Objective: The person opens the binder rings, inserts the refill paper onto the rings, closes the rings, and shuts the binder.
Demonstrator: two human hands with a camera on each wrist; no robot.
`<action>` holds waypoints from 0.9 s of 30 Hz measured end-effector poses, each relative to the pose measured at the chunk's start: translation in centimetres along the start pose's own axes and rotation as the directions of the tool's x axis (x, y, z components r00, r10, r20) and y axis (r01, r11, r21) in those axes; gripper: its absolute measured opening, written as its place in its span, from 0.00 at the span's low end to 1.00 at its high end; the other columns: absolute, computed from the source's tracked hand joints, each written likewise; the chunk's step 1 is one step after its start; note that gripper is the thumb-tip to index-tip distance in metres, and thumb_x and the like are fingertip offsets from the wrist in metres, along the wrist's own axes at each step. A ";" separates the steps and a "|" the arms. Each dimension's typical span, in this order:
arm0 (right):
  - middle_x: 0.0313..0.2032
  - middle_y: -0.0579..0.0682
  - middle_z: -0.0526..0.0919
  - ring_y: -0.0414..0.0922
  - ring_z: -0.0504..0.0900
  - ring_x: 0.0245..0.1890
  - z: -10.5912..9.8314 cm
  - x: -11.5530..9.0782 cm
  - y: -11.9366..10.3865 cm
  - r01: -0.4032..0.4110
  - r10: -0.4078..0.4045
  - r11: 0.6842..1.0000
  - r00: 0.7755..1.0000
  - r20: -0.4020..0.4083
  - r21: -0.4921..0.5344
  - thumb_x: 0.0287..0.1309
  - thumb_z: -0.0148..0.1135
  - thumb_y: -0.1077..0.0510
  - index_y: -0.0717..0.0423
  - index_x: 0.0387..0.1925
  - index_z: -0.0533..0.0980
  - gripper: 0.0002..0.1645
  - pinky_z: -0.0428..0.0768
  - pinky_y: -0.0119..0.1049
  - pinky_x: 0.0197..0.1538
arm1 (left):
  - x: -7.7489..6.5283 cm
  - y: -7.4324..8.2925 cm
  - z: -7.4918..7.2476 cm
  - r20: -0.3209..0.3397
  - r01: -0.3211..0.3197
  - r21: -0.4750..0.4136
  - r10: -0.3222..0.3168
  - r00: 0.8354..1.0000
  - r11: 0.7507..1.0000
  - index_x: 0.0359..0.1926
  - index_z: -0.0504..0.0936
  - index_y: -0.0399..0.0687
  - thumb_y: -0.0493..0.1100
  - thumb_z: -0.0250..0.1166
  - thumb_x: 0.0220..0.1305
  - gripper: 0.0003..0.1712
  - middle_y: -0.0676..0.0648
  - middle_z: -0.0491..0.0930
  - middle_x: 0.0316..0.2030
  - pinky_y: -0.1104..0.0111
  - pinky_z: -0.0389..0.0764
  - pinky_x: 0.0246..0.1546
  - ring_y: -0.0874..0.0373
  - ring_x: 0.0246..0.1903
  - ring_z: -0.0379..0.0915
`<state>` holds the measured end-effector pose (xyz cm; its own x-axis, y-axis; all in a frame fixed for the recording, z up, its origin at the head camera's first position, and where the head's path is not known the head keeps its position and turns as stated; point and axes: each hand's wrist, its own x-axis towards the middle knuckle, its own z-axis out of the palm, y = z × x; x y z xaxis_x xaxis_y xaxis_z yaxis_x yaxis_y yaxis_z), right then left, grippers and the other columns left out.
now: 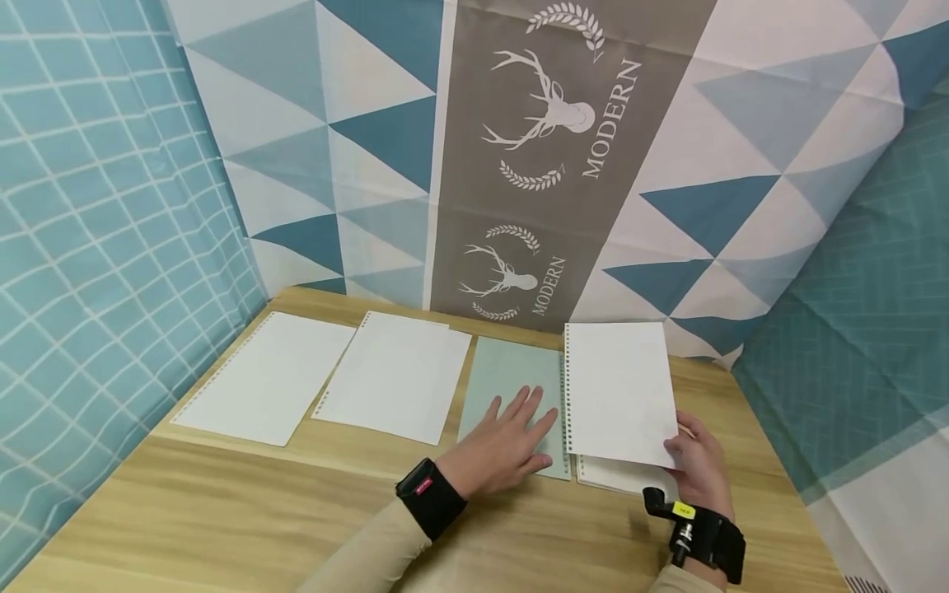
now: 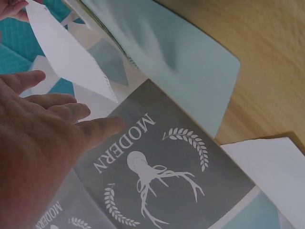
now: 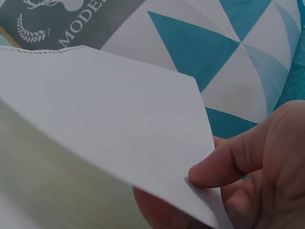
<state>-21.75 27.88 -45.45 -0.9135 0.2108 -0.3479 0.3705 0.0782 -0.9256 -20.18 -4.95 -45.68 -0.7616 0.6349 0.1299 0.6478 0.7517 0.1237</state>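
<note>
My right hand pinches a white sheet at its lower right corner, thumb on top and fingers beneath. Punched holes run along the sheet's left edge. In the right wrist view the sheet bends slightly, raised over the pages below. Under it lies an open spiral notebook, whose white pages peek out at the bottom. Its pale green cover is folded out to the left. Over that cover my left hand is spread, palm down, fingers apart and holding nothing.
Two places to the left hold loose punched paper: a white sheet at the far left and white sheets slightly overlapped beside the cover. All lie on a wooden table. Patterned cloth hangs behind the table's back edge.
</note>
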 end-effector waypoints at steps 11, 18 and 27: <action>0.57 0.48 0.70 0.38 0.77 0.45 -1.1 -0.1 0.2 -0.007 0.008 0.997 1.000 0.008 -0.073 0.68 0.43 0.68 0.55 0.78 0.53 0.38 0.80 0.36 0.46 | 0.0 0.8 0.7 -0.020 -0.066 0.017 0.067 0.998 0.998 0.80 0.55 0.53 0.63 0.48 0.77 0.39 0.37 0.49 0.80 0.40 0.65 0.71 0.42 0.80 0.47; 0.56 0.47 0.70 0.38 0.77 0.43 -1.3 -0.5 0.0 -0.008 0.008 0.997 1.000 -0.003 -0.079 0.68 0.44 0.68 0.55 0.77 0.54 0.37 0.81 0.37 0.45 | -0.1 0.7 1.1 -0.041 -0.072 0.040 0.074 0.996 0.997 0.79 0.56 0.53 0.63 0.48 0.78 0.38 0.36 0.51 0.80 0.41 0.67 0.69 0.41 0.79 0.50; 0.41 0.35 0.76 0.38 0.79 0.39 -1.8 -1.6 -0.7 -0.010 0.010 1.000 1.000 -0.004 -0.030 0.66 0.42 0.69 0.53 0.72 0.59 0.33 0.81 0.36 0.41 | -0.1 0.7 1.2 -0.031 -0.074 0.045 0.075 0.997 0.996 0.79 0.56 0.53 0.63 0.49 0.78 0.37 0.36 0.52 0.80 0.40 0.68 0.69 0.41 0.79 0.51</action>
<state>-20.28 29.26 -43.98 -0.9091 0.2151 -0.3567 0.3846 0.1050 -0.9171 -19.67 -4.28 -46.84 -0.7099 0.6836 0.1694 0.7005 0.7102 0.0696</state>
